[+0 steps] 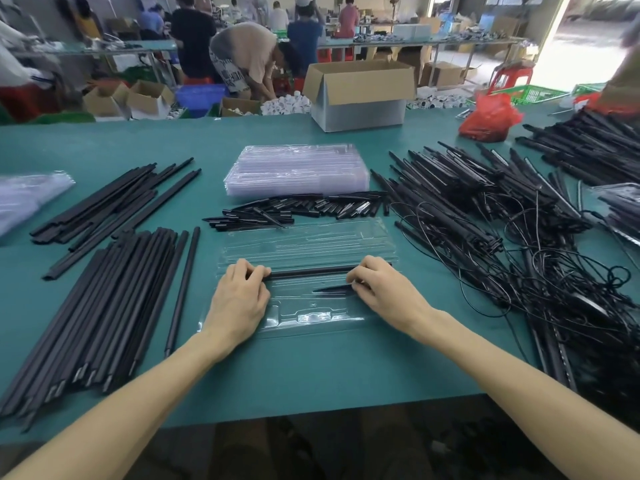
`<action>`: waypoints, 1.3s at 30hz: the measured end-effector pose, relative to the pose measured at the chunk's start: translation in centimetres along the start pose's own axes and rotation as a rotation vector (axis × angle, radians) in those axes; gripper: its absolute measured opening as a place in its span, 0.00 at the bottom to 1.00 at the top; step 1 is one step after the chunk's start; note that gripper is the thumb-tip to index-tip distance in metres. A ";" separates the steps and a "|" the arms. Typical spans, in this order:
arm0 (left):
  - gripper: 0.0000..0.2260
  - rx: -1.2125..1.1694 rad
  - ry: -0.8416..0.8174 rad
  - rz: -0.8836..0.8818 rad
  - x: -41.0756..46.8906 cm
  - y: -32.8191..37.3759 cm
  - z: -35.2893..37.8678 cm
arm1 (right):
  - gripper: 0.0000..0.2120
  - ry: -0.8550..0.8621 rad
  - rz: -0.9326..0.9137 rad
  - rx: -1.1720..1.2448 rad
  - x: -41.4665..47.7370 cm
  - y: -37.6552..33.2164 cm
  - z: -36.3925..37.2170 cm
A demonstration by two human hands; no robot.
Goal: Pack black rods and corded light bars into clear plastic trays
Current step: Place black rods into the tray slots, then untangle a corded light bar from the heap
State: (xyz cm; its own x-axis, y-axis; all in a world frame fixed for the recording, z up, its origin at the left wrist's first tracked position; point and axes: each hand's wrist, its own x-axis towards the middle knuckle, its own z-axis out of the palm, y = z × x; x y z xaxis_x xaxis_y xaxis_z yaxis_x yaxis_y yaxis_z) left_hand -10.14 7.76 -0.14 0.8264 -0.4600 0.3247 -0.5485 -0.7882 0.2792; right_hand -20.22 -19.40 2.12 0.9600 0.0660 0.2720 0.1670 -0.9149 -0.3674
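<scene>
**Seating a black rod in the clear tray**

You are holding the black rod (pixel 308 273) crosswise over the clear plastic tray (pixel 311 237), which is lying near the front edge of the worktop (pixel 311 375). Your left hand (pixel 242 292) is curling its fingers over the rod's left end, and your right hand (pixel 381 289) is pinching its right end. The rod is looking stiff and light, so gripping both ends is suiting it. The thin tray is probably flexing and sliding easily, so press down gently.

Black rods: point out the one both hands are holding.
The long rod crosswise on the clear tray, gripped at its ends by the left hand and right hand; the others lie in loose piles.
</scene>
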 end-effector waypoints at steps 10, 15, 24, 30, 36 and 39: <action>0.02 0.361 -0.136 0.127 1.6 2.0 -0.9 | 0.12 0.124 0.044 -0.014 -1.7 -0.7 1.7; 0.09 0.265 -0.069 0.228 3.5 5.9 0.0 | 0.14 0.141 0.088 0.001 -2.1 -1.0 1.9; 0.20 0.082 -0.136 0.177 6.2 12.4 5.1 | 0.13 0.204 0.125 0.088 -2.5 -0.9 2.2; 0.42 0.377 -0.258 0.224 6.2 11.6 6.0 | 0.12 0.266 0.148 0.211 -2.4 -0.5 2.4; 0.29 0.079 -0.236 0.079 6.2 11.3 6.7 | 0.10 0.302 0.195 0.394 -2.5 -0.1 2.3; 0.29 0.096 -0.220 0.083 6.3 11.1 7.2 | 0.10 0.354 0.277 0.556 -1.8 0.5 1.0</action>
State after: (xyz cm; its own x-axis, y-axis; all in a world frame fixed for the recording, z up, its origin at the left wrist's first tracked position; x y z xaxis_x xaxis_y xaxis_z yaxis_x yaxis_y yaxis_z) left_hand -10.05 -6.85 -1.51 0.7929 -0.5942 0.1350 -0.6093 -0.7747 0.1690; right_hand -21.62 -19.54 0.58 0.8690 -0.3585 0.3410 0.1082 -0.5349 -0.8379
